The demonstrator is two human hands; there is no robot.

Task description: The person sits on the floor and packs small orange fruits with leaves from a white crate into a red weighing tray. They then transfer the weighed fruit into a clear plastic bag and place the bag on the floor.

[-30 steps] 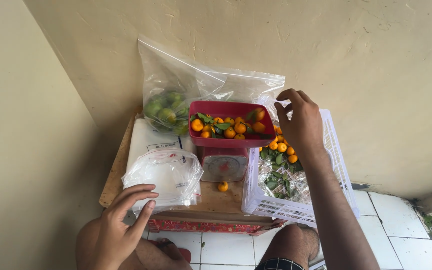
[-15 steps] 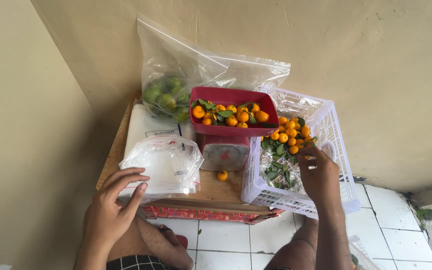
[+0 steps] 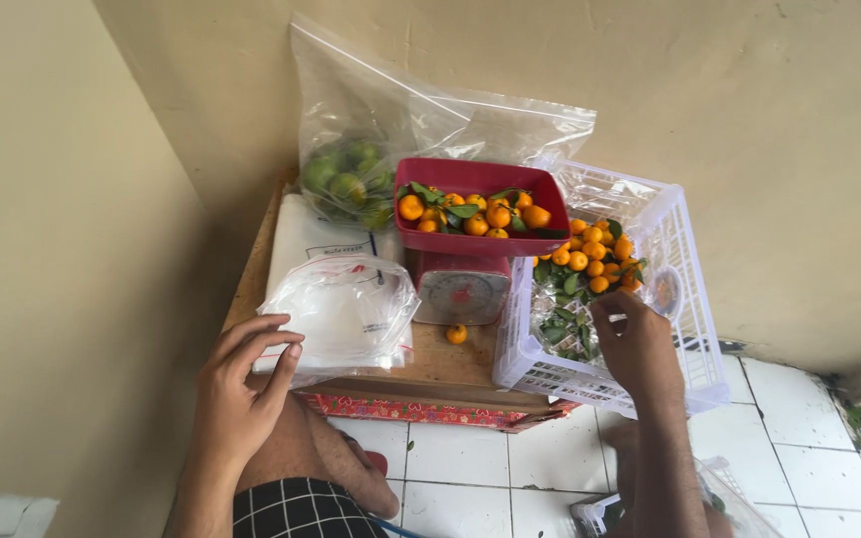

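At the left, the left hand point(image 3: 236, 394) rests with its fingers loosely curled and spread, the fingertips point(image 3: 286, 351) touching the near edge of a stack of clear plastic bags point(image 3: 343, 311); it grips nothing. The stack lies flat on the wooden board point(image 3: 430, 361), its long axis running away from the person toward the wall, and partly covers a white packet point(image 3: 313, 237) beneath it. Behind, a large clear zip bag point(image 3: 391, 130) leans upright against the wall with green fruits point(image 3: 349, 185) in its bottom corner. In the middle, a red scale point(image 3: 462, 289) carries a red tray point(image 3: 480, 214) of small orange fruits with leaves point(image 3: 470, 211), and one loose orange fruit point(image 3: 457, 334) lies on the board just in front of the dial. To the right, a white plastic crate point(image 3: 690, 299) holds more orange fruits point(image 3: 590, 261) and leafy twigs point(image 3: 562, 327). The right hand point(image 3: 635, 344) reaches down into the crate among the leaves, seen from the back; its fingertips are hidden, so whether it has closed on anything cannot be told.
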